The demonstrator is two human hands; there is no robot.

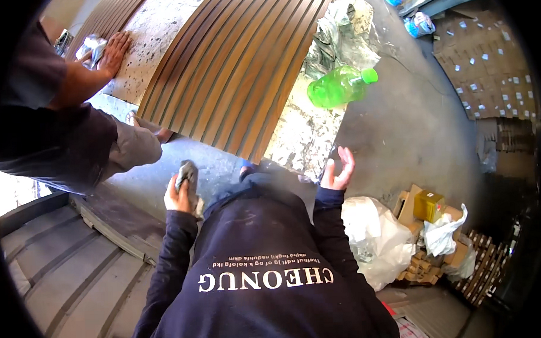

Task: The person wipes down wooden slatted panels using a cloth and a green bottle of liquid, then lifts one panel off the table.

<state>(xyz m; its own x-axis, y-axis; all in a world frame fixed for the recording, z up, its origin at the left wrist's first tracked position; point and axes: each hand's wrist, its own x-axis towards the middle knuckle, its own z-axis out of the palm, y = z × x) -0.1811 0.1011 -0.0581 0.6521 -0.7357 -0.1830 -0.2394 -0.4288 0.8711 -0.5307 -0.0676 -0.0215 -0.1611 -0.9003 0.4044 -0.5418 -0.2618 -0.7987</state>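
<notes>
A grey, crumpled rag (188, 176) is gripped in my left hand (177, 197), low in front of my body on the left. My right hand (340, 169) is raised on the other side, fingers apart, holding nothing. Ahead of me lies a brown wood-look slatted panel (231, 69) with dark grooves, its near end just beyond both hands. It rests on a paint-spotted work surface (296, 132). A green, translucent plastic bottle (339, 86) lies on its side to the right of the panel, nearer to my right hand. Neither hand touches the panel.
At the left, a co-worker's hand (114, 52) presses by a white cloth (92, 49) next to another slatted panel (107, 20). Crumpled rags (337, 38) lie beyond the bottle. Right of me are a clear plastic bag (377, 243) and cardboard scraps (423, 268). Grey ribbed panels (66, 277) lie lower left.
</notes>
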